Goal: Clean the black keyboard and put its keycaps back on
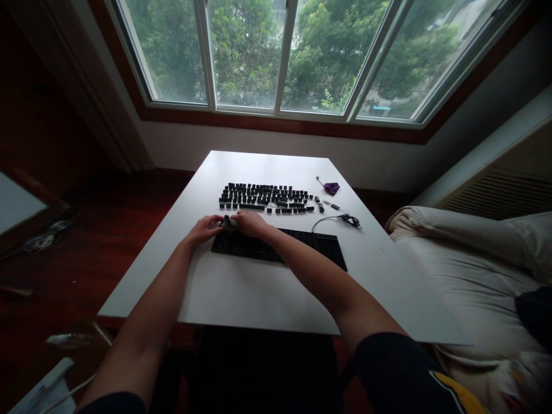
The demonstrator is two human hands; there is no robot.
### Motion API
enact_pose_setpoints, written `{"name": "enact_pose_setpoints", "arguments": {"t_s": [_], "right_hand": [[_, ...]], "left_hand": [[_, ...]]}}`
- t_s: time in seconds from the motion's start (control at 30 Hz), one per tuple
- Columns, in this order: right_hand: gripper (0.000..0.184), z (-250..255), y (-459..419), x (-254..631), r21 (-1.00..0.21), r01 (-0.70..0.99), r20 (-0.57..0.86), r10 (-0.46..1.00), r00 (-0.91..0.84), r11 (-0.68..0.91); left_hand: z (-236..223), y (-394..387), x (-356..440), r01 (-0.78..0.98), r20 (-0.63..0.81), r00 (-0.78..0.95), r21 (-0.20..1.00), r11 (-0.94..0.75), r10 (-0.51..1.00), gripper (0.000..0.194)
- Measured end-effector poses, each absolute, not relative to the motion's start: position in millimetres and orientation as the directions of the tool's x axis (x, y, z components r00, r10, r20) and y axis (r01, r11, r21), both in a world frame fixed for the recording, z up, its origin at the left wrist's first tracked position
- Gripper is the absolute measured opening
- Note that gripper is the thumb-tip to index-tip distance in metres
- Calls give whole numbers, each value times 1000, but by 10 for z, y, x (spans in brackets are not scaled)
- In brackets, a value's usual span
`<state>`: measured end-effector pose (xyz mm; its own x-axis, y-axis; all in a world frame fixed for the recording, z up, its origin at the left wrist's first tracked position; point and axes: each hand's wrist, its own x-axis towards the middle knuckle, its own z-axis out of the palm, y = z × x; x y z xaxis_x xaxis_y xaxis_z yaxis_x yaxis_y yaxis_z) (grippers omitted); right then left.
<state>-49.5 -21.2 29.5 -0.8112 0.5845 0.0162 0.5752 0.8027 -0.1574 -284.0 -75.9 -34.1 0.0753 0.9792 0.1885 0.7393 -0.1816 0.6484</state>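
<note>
Head camera view, looking down past two forearms: the left hand (207,229) has its fingers bent, their tips meeting a small grey-and-dark object (229,223), and the right hand (252,223) curls in from the other side. Between them they seem to pinch it; which finger bears the grip, I can't make out, nor what the object is.

Both hands are over the left end of the black keyboard (326,247), at its ten o'clock corner. It lies flat on the white table (241,293), long and slim, slightly askew, its right end nearer the person. The top is dark all over, with faint rows of texture toward the right and a duller glint near the middle; finer detail is lost in the gloom, and the right forearm crosses it.

From the keyboard's middle, loose black keycaps (254,192) stand in rough rows toward twelve o'clock, small square ones mostly, with one long bar among them. A coiled black cable (348,219) rests at two o'clock, its lead running to the keyboard's far edge. Toward one o'clock lie a slim tool (332,205) and, beyond it, a crumpled purple cloth (332,188).
</note>
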Motion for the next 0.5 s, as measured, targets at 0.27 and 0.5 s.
{"name": "enact_pose_setpoints", "arguments": {"t_s": [0.27,0.5], "right_hand": [[32,394,-125,669,-67,591,-63,588,-806,804],[23,434,-120,1999,-162,754,-157,737,-657,637]], "left_hand": [[-268,-815,-2787,675,173,50,720,-161,984,47],[-303,-797,-2794,660,155,45,737,-146,987,49]]}}
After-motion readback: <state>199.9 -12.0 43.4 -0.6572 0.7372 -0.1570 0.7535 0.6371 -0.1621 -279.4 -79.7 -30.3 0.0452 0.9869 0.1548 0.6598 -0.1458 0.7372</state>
